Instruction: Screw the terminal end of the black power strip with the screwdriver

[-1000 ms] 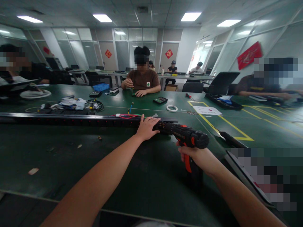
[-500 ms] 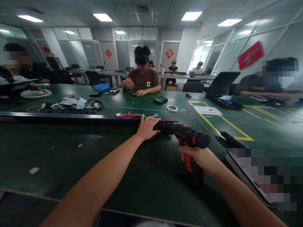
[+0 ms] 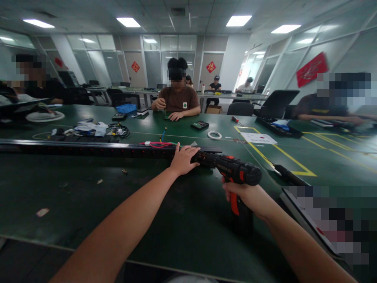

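Note:
My right hand (image 3: 249,196) is wrapped round the grip of a black and orange cordless screwdriver (image 3: 232,169), whose nose points left at a long black strip (image 3: 88,149) lying across the green table (image 3: 88,196). My left hand (image 3: 182,159) rests curled over the strip's right end, just beside the tool's nose. Red and white wires (image 3: 157,144) lie on the strip close to that hand.
A person in a brown shirt (image 3: 176,100) sits opposite; other people sit far left and far right. Cables and parts (image 3: 97,129), a blue bin (image 3: 126,108), a tape roll (image 3: 214,135), a paper sheet (image 3: 258,138) and yellow floor-style markings (image 3: 282,157) lie on the table. Small screws (image 3: 124,171) lie loose nearby.

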### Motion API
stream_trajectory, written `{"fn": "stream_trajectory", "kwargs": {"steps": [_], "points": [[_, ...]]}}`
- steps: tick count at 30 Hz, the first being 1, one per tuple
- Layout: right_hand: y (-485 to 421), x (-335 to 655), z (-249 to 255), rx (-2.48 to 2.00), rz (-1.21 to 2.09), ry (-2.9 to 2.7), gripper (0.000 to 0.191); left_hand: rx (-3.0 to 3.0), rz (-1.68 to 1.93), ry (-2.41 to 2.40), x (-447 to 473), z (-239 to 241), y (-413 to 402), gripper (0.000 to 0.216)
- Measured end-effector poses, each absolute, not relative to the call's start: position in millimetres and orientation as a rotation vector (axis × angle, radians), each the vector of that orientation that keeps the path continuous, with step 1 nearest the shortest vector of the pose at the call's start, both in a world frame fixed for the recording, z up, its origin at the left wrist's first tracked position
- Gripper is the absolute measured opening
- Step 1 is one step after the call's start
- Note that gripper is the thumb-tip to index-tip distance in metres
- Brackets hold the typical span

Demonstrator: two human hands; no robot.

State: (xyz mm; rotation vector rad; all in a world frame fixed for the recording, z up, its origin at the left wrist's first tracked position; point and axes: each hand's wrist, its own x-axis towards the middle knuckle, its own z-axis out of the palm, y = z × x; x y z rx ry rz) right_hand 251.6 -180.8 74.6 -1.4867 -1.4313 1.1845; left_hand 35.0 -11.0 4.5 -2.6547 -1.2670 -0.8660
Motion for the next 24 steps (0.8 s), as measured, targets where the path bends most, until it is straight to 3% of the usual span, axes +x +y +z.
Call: {"fn": "stream_trajectory", "kwargs": {"steps": [24], "points": [[-180.8, 251.1, 76.9, -1.511, 1.184, -1.446, 0.022, -2.656, -0.902, -1.249, 34.5, 2.9, -11.1, 0.065]]}}
